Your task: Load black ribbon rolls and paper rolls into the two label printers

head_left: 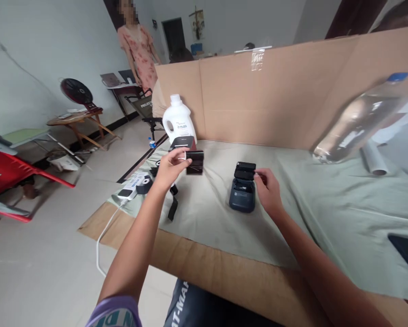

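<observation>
My left hand (174, 167) pinches a dark glossy roll-like piece (194, 162) with a white edge, held above the cloth; its exact kind is unclear. In front and to the right stands a small dark blue label printer (243, 200) with its black lid (245, 170) raised. The fingers of my right hand (267, 187) are curled, and they grip the lid's right edge. Below my left hand lie a black tape roll (144, 184), a loose black strip (173, 208) and a white power strip (132, 185), partly behind my forearm.
Beyond my left hand stand a dark red-and-black box (183, 142) and a white jug (179, 119). A cardboard wall (258, 100) closes the back. A large clear bottle (360, 120) leans at right, near a white roll (374, 159). A person (140, 50) stands far left.
</observation>
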The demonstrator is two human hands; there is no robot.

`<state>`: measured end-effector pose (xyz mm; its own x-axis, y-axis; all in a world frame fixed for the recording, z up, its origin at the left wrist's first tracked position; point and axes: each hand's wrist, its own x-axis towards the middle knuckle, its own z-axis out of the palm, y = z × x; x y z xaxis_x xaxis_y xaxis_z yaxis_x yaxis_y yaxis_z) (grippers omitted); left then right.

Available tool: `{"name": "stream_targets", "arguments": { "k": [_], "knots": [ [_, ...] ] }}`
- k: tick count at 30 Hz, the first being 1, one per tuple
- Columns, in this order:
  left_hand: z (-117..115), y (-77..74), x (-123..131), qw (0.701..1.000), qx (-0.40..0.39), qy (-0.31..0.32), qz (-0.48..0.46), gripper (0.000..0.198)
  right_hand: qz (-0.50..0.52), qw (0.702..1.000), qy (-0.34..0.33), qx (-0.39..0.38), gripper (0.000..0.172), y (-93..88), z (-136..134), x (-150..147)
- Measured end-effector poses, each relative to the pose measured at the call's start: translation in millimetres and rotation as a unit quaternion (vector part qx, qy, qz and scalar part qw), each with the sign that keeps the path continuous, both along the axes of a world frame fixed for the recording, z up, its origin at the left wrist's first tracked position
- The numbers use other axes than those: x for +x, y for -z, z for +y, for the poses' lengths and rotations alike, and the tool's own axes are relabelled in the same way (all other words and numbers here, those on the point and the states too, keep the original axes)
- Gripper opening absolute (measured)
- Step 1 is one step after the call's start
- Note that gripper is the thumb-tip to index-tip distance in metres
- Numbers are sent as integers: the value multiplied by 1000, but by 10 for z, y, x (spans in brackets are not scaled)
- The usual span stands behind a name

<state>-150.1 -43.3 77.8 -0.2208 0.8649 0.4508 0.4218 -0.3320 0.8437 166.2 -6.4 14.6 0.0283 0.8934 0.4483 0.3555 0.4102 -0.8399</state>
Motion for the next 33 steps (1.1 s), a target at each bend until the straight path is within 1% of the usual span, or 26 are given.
{"name": "stream_targets", "arguments": {
  "k": [2,3,5,7,9,12,15,17,18,19,21,23,26,29,31,33],
  "knots": [
    [-22,101,460,989,0,92,-119,48,-16,991,-119,-55,28,-336,20,-7],
    [-26,179,685,979,-9,126,-159,47,-35,980,-177,-88,28,-491,40,-6],
    [-22,360,1061,962,-30,171,-212,45,-79,954,-256,-137,29,-733,90,14],
    [-11,525,1287,952,-29,171,-251,43,-117,934,-296,-161,28,-867,129,50],
    [-3,633,1368,951,-33,159,-262,43,-142,923,-317,-168,27,-910,141,78],
    [-22,692,1360,955,-53,165,-239,48,-168,914,-330,-168,25,-900,117,69],
    [-103,722,1376,950,-76,176,-247,69,-147,922,-321,-161,21,-902,107,37],
    [-193,755,1431,943,-103,181,-259,82,-97,940,-291,-153,20,-907,136,53],
    [-245,773,1467,941,-118,178,-262,85,-72,948,-269,-151,20,-900,160,78],
    [-299,789,1507,941,-131,170,-263,87,-51,955,-247,-154,19,-880,187,113],
    [-405,815,1588,942,-150,142,-264,87,-37,960,-216,-175,16,-795,242,195],
    [-491,840,1661,941,-174,127,-261,88,-64,956,-205,-202,11,-655,285,263],
    [-569,895,1739,933,-218,143,-247,86,-165,949,-181,-200,4,-417,318,279],
    [-586,948,1771,928,-231,166,-242,85,-263,943,-138,-149,6,-240,340,198],
    [-573,961,1770,925,-230,173,-246,86,-303,939,-119,-114,8,-153,362,131],
    [-552,959,1760,923,-232,176,-249,88,-328,934,-116,-87,11,-73,385,77]
  ]
}}
